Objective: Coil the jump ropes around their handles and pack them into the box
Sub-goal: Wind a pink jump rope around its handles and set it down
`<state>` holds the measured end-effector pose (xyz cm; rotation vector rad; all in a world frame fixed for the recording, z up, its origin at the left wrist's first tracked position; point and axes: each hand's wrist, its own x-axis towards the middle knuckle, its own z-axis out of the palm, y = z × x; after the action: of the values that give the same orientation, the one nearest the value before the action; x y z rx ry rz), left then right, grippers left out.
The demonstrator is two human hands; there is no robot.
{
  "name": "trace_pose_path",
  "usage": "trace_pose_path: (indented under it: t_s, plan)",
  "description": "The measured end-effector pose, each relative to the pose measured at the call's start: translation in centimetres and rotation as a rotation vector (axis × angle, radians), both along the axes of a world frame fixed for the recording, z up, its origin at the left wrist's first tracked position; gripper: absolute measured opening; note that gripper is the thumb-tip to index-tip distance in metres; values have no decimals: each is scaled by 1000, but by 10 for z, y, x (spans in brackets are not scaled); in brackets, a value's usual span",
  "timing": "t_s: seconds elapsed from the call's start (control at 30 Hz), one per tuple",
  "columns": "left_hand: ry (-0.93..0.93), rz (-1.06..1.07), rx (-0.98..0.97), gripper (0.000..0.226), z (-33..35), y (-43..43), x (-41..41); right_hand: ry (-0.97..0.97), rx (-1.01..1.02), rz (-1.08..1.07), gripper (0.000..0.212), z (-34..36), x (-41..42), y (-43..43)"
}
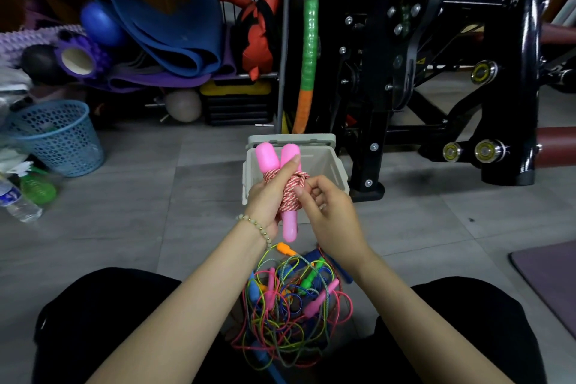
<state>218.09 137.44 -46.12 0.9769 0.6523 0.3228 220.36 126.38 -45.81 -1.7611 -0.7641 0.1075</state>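
My left hand (pixel 267 196) grips a pair of pink jump rope handles (pixel 267 156), held upright side by side. A red-and-white braided rope (pixel 292 193) is coiled tightly around their middle. My right hand (pixel 324 206) pinches the rope's end at the right side of the coil. Just behind the handles on the floor stands the beige box (pixel 338 176), its lid open. Between my knees lies a tangled pile of jump ropes (pixel 290 299) with orange, green, blue and pink handles.
A black exercise machine (pixel 436 72) stands right behind the box. A blue mesh basket (pixel 59 137), a water bottle (pixel 17 199) and a green bottle sit at the left. Rolled mats and balls are stacked at the back. A purple mat (pixel 551 277) lies at the right.
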Motion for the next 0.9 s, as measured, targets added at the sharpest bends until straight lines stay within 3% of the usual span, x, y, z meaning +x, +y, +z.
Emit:
trace_pose_path:
  t_s: [0.1,0.23,0.43,0.53,0.73,0.9]
  plan:
    - [16,172,-33,30,-3,0,5,161,102,94,16,2,-8,2]
    - [25,298,35,28,-5,-1,13,142,128,143,18,-4,-16,-3]
    - [93,122,120,37,-21,-2,12,-9,-124,44,18,-16,-7,-4]
    - [61,37,65,35,-26,1,0,205,-60,103,14,-7,-7,-14]
    - [9,-115,101,43,-28,0,-14,376,80,-125,12,-6,10,-34]
    - [-28,-259,96,33,-24,-22,7,687,29,95,26,-13,18,-34]
